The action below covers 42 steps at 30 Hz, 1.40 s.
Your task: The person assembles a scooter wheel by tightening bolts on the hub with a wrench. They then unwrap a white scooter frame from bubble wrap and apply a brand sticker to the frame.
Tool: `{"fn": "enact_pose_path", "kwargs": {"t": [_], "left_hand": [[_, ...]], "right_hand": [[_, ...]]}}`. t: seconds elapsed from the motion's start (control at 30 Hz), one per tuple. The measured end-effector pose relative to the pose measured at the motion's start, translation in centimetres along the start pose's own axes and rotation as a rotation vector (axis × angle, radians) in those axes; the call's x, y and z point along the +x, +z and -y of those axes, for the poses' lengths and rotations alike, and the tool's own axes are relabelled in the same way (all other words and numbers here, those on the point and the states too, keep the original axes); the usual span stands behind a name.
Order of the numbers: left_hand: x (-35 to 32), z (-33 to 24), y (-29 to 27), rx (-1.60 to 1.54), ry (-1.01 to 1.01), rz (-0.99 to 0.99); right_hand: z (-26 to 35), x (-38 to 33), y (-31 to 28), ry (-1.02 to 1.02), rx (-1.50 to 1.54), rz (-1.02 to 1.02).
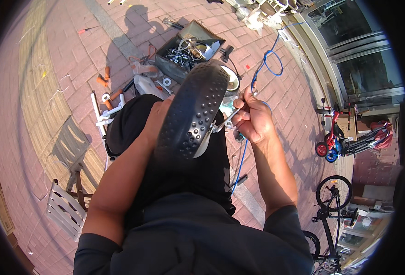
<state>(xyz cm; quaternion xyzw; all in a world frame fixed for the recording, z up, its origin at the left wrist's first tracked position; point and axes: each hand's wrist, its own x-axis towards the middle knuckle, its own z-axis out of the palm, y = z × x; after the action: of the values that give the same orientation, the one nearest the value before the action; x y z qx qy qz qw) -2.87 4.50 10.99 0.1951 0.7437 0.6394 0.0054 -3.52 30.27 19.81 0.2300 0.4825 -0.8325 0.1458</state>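
Note:
A small wheel with a black, dimpled solid-looking tyre (188, 110) stands upright over my lap. My left hand (160, 112) holds it from the left side, its fingers hidden behind the tyre. Closed around a slim silver rod-like tool (229, 119), perhaps a spanner, my right hand (256, 117) is just right of the wheel. The tool's lower end meets the wheel's right side near the pale hub (204, 145). A blue hose (272, 54) passes by my right fingertips; whether they touch it I cannot tell.
A grey toolbox (171, 68) full of loose metal parts lies ahead, with a white bowl (232, 79) beside it. Orange pieces (102, 81) and a white tubular frame (102, 121) are at the left. A plastic chair (66, 208), small scooter (333, 137) and bicycle (331, 215) stand around.

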Motion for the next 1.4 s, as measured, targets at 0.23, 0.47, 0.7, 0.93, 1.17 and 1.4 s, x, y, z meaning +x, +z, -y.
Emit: {"fn": "enact_pose_path", "kwargs": {"t": [0.23, 0.47, 0.7, 0.93, 1.17, 1.4], "left_hand": [[-0.5, 3.1, 1.0, -0.174, -0.104, -0.002], [-0.9, 4.8, 2.3, -0.508, -0.405, -0.060], [-0.3, 5.1, 2.4, -0.569, -0.502, -0.126], [-0.5, 5.5, 2.3, -0.381, -0.265, -0.076], [-0.6, 5.1, 1.9, -0.246, -0.147, -0.046], [-0.5, 5.4, 2.1, -0.353, -0.241, -0.062]], "right_hand": [[0.8, -0.6, 1.7, -0.072, -0.097, 0.039], [-1.0, -4.4, 3.7, -0.544, -0.549, 0.220], [-5.8, -8.0, 4.1, -1.300, -1.568, 0.842], [-2.9, -8.9, 2.6, -1.302, -1.069, 0.724], [0.1, -4.3, 3.2, -0.616, -0.391, 0.351], [-0.2, -4.1, 4.3, -0.537, -0.521, 0.345]]}}
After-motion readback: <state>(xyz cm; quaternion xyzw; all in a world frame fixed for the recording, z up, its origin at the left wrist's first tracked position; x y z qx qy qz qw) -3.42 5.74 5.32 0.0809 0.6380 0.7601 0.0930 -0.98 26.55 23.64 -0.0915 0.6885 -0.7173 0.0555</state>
